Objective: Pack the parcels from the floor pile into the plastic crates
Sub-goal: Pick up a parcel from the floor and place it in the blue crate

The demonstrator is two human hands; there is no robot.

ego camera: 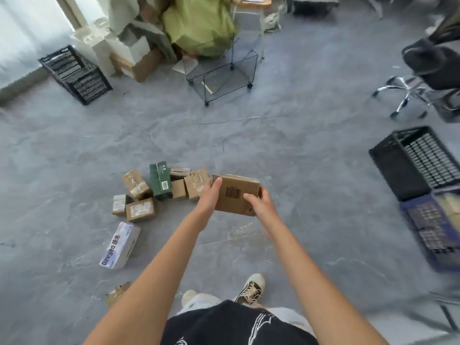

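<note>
I hold a brown cardboard parcel [236, 194] with a barcode up above the floor, between both hands. My left hand [211, 197] grips its left edge and my right hand [261, 204] grips its right edge. The floor pile [159, 192] lies to the left: several brown boxes, a dark green box [160, 181] and a white and blue box [120, 246]. A black plastic crate [418, 163] stands at the right, with a blue crate [433, 227] just in front of it that holds something pale. Another black crate [74, 74] sits at the far left.
A wire cage on castors [221, 78] stands at the back middle, behind it cardboard boxes and a green bundle [199, 26]. An office chair [428, 78] is at the back right. One small brown parcel [117, 292] lies near my left foot. Grey floor lies between.
</note>
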